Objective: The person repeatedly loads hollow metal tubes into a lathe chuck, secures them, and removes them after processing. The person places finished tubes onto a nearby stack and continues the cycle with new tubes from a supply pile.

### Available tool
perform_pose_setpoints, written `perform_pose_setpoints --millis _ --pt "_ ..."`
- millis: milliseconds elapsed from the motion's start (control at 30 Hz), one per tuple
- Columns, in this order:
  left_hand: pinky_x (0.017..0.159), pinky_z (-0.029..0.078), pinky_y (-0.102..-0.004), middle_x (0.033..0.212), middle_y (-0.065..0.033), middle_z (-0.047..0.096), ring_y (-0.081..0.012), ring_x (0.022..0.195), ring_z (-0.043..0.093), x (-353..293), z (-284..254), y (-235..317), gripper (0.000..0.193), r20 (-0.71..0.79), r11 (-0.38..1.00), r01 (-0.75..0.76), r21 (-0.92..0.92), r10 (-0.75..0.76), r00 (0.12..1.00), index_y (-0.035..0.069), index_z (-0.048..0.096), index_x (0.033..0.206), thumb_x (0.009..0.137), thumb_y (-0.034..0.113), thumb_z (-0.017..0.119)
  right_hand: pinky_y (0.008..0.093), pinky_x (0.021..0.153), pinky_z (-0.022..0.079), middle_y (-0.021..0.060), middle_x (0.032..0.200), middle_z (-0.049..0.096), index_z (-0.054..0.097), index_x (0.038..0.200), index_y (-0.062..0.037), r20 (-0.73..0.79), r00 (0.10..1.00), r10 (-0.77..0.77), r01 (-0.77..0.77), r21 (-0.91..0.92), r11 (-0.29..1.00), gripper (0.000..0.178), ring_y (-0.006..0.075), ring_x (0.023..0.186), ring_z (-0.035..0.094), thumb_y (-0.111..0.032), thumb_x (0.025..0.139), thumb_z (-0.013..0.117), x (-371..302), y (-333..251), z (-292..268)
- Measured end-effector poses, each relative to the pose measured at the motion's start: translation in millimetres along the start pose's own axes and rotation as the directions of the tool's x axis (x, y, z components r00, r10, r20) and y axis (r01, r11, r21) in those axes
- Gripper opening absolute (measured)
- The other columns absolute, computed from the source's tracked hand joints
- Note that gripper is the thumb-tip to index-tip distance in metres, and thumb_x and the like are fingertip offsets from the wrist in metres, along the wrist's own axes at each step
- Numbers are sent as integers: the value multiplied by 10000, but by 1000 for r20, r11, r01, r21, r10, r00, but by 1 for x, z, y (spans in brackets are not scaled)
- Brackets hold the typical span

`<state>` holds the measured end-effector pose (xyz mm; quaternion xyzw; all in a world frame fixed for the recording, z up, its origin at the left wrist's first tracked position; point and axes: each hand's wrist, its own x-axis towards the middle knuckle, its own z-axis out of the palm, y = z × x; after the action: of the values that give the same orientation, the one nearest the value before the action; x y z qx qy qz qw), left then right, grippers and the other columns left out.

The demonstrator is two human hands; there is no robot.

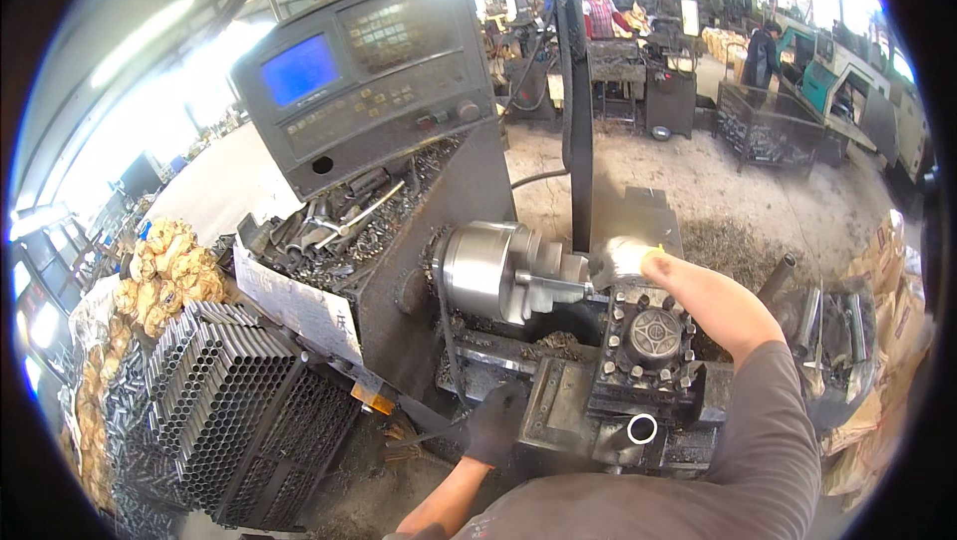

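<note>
My right hand [626,259], in a pale glove with a yellowish cuff, reaches over the tool turret [655,335] of a lathe. It is at the jaw end of the bright steel chuck [480,271]; glare and blur hide its fingers and anything in them. My left hand [495,422], in a dark glove, is low at the front of the machine beside the carriage [550,405]. A thin dark rod [442,431] runs up to that hand, whose fingers I cannot make out. A short steel tube [640,429] points up from the carriage, near my body.
A control panel [374,91] with a blue screen rises behind a chip-covered tray of tools [349,211]. Stacked steel tubes [224,400] stand at left. A dark post [575,111] rises behind the chuck. More tubes [855,329] lie at right. Two people work farther off.
</note>
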<state>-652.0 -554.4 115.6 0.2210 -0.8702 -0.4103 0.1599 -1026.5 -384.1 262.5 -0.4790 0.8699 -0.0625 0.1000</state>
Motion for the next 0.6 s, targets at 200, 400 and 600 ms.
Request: perform_pose_setpoints --millis 200,400,600 --pt "1125 483 -558 1284 -158 656 -395 1212 632 67 5 76 599 -87 668 -677 308 729 679 110 632 1365 811 210 836 473 750 588 189 848 774 819 958 -43 105 994 45 -42 -31 999 551 348 803 753 -525 702 897 23 6 30" --pt "1242 348 -586 1399 -184 579 -377 1389 518 139 41 119 718 111 450 -769 454 828 550 56 594 1397 751 245 845 485 743 582 218 881 767 796 956 -62 -129 990 -50 51 4 999 401 378 828 743 -443 836 769 21 22 57" --pt "1296 257 -583 1439 -199 577 -391 1433 482 194 77 143 781 197 384 -739 554 801 565 96 600 1431 720 314 837 465 738 575 168 942 785 787 980 -88 334 940 -75 20 165 986 390 351 845 735 -462 915 697 11 69 16"
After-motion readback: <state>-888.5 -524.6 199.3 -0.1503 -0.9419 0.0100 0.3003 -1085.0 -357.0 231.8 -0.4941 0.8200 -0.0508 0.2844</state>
